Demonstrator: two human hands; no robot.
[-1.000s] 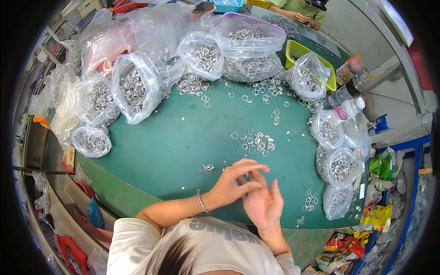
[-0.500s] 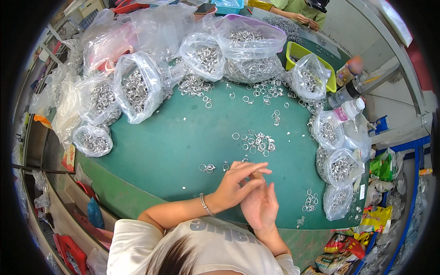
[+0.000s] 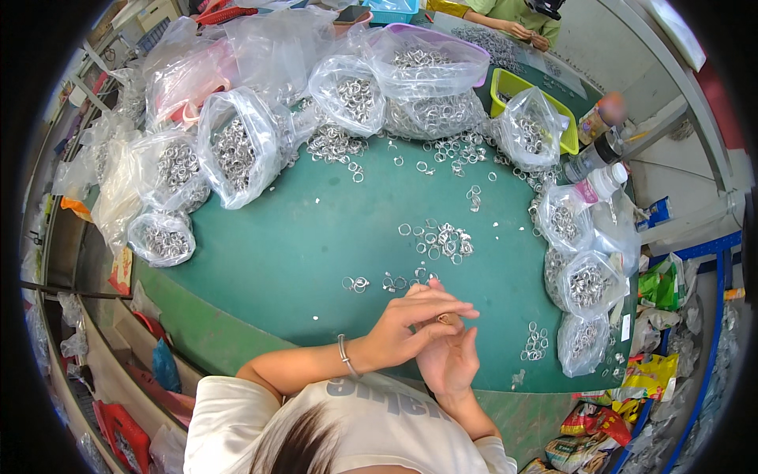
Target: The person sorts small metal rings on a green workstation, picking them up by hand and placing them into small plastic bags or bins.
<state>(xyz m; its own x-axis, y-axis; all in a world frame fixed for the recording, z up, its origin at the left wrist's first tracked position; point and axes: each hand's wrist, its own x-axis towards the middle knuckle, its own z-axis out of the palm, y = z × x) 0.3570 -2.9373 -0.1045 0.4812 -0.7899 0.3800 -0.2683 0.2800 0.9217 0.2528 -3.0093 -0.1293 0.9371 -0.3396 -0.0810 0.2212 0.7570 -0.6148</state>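
My left hand [image 3: 418, 320], with a silver bracelet at the wrist, lies over my right hand [image 3: 452, 367] near the table's front edge. Between its thumb and fingers it pinches a small ring [image 3: 447, 318] that looks gold-brown. My right hand is turned palm up, its thumb stretched out; the left hand covers most of its other fingers, and whether one passes through the ring is hidden. Just beyond the hands lie a few loose silver rings [image 3: 399, 282] and a pair of rings [image 3: 357, 284]. Farther off is a small heap of silver rings [image 3: 446, 241].
Clear plastic bags of rings [image 3: 234, 154] line the left and far sides of the green table [image 3: 276, 268]. More bags [image 3: 588, 284] and bottles [image 3: 602, 183] stand at right, near a yellow-green basket [image 3: 564, 118]. Another person [image 3: 521, 20] sits at the far end.
My hands have shifted slightly right and toward me. The left fingers have curled in, and the small ring now shows between the hands.
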